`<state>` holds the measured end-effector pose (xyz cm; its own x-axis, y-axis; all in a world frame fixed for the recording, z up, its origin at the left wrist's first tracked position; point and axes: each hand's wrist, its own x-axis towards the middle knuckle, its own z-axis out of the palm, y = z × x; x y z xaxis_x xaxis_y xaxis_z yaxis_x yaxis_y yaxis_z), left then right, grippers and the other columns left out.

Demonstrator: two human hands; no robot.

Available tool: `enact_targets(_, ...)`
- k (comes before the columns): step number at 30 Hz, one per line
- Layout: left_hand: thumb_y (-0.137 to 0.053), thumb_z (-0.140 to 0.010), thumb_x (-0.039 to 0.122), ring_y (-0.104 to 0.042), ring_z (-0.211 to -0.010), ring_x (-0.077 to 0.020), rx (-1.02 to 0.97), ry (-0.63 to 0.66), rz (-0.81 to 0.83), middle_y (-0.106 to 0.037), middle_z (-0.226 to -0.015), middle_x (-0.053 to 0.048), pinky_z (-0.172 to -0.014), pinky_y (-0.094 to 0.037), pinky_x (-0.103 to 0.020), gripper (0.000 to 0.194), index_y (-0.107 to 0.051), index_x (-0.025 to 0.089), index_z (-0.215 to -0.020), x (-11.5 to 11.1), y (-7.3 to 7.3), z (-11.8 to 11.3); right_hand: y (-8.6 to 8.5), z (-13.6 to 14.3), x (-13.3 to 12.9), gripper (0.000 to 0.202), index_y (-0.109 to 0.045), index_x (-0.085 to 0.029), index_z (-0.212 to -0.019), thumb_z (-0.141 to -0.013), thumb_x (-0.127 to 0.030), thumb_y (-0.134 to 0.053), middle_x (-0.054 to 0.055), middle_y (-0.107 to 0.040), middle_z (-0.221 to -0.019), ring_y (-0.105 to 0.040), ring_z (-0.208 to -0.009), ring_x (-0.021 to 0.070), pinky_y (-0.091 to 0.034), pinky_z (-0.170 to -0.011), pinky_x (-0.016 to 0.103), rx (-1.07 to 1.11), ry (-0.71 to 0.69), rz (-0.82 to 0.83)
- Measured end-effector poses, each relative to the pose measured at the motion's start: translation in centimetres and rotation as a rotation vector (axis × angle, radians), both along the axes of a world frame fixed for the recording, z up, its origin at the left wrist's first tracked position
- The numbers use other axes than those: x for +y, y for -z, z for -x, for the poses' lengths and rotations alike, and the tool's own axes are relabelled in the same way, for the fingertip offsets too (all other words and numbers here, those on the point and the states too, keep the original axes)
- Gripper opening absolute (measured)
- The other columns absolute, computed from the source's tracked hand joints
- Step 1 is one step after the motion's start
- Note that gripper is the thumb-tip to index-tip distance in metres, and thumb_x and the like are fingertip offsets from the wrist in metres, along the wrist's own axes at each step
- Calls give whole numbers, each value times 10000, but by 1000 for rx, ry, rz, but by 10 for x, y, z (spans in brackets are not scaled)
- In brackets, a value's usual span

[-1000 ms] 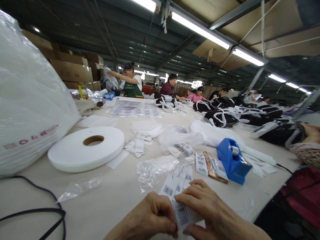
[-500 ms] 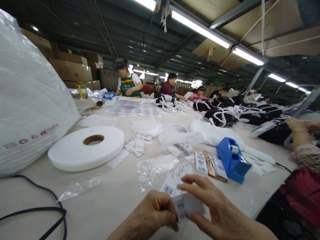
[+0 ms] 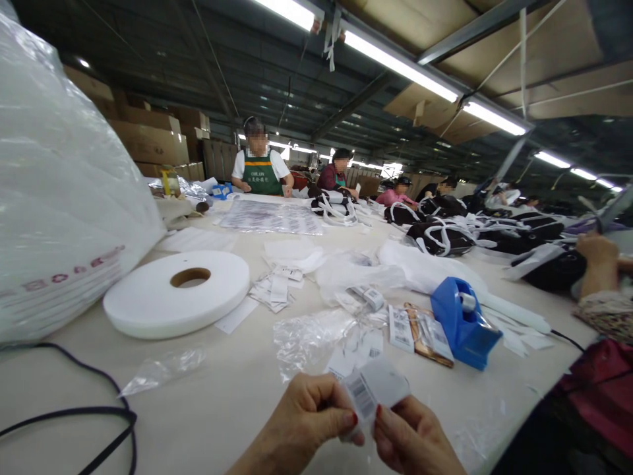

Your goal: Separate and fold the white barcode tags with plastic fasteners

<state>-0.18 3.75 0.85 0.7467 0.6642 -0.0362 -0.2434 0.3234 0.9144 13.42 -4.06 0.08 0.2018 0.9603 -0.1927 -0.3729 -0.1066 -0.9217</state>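
Observation:
A white barcode tag (image 3: 378, 388) is held up between my two hands above the near edge of the table. My left hand (image 3: 309, 419) pinches its left side between thumb and fingers. On its lower right edge, my right hand (image 3: 413, 432) closes with thumb and fingertips. Just beyond lie more white barcode tags (image 3: 353, 353) and a crumpled clear plastic bag (image 3: 309, 336). Some of those tags are partly hidden behind the held one.
A blue tape dispenser (image 3: 459, 320) stands at right beside a packet of tags (image 3: 425, 333). At left are a large white tape roll (image 3: 148, 300), a bulging plastic sack (image 3: 64, 191) and a black cord (image 3: 131, 415). A co-worker's hand (image 3: 596, 254) is at far right; black bags (image 3: 440, 237) lie beyond.
My right hand has gone from spread fingers to a pinch on the tag's lower right. The tag is now tilted, with more of its face showing. The aproned co-worker opposite has turned forward.

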Motion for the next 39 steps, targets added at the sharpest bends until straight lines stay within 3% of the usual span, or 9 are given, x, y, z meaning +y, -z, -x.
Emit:
enact_targets(3,-680,-580,201,-562,-551,-140,-11,6,23,-664,-556,-47,-573,-386,-254,121,-605,111,-551,-3,1,-1,-4,11,8,314,-686,-171,-746,-535,-372,-801,-37,-568,-511,-455,-436,57,-350,-450,175,169,129,-8)
enact_targets(5,-677,-583,201,-571,-564,-143,-9,7,33,-669,-574,-49,-584,-393,-256,115,-605,113,-562,-3,2,-1,-5,15,12,304,-697,-194,-770,-556,-392,-784,-33,-598,-527,-488,-444,80,-375,-446,190,202,183,-15)
enact_targets(10,-679,-574,235,-562,-553,-148,39,24,-13,-641,-560,-33,-583,-401,-269,141,-593,125,-555,-1,9,-2,-4,16,16,276,-693,-234,-796,-586,-400,-761,-38,-631,-580,-535,-497,108,-409,-462,203,137,185,4)
enact_targets(16,-644,-613,208,-543,-755,-171,144,-54,-348,-597,-780,-49,-715,-382,-273,112,-595,148,-532,-1,-1,4,-15,-8,16,167,-677,-237,-716,-609,-339,-755,-17,-632,-602,-564,-552,145,-457,-481,235,18,308,-67)
enact_targets(22,-639,-642,203,-573,-832,-195,212,-27,-487,-620,-902,-79,-780,-393,-290,54,-639,156,-615,-2,-1,6,-28,-28,4,142,-678,-273,-746,-633,-329,-742,-26,-645,-720,-577,-632,151,-487,-530,229,-180,554,-231)
enact_targets(27,-637,-659,204,-593,-807,-193,229,10,-567,-627,-891,-95,-759,-414,-277,75,-649,144,-617,-3,3,4,-32,-19,-5,92,-679,-303,-770,-689,-344,-696,-24,-624,-651,-552,-518,135,-449,-428,215,-243,474,-295)
enact_targets(30,-620,-684,203,-599,-796,-187,245,11,-607,-625,-888,-96,-749,-422,-269,80,-653,142,-643,-3,7,3,-36,-8,-4,85,-673,-295,-749,-684,-341,-703,-18,-611,-660,-532,-520,123,-424,-418,205,-200,505,-312)
enact_targets(34,-637,-698,256,-607,-734,-164,132,-13,-700,-630,-842,-72,-684,-434,-238,116,-646,157,-638,1,25,2,-42,4,0,133,-672,-286,-714,-632,-363,-743,-39,-592,-642,-507,-506,88,-393,-427,178,-82,571,-270)
enact_targets(39,-645,-707,259,-601,-739,-157,93,4,-690,-624,-854,-56,-671,-432,-228,94,-647,172,-670,5,42,0,-34,0,4,121,-681,-272,-731,-649,-345,-733,-38,-579,-547,-504,-453,99,-375,-384,187,-72,523,-292)
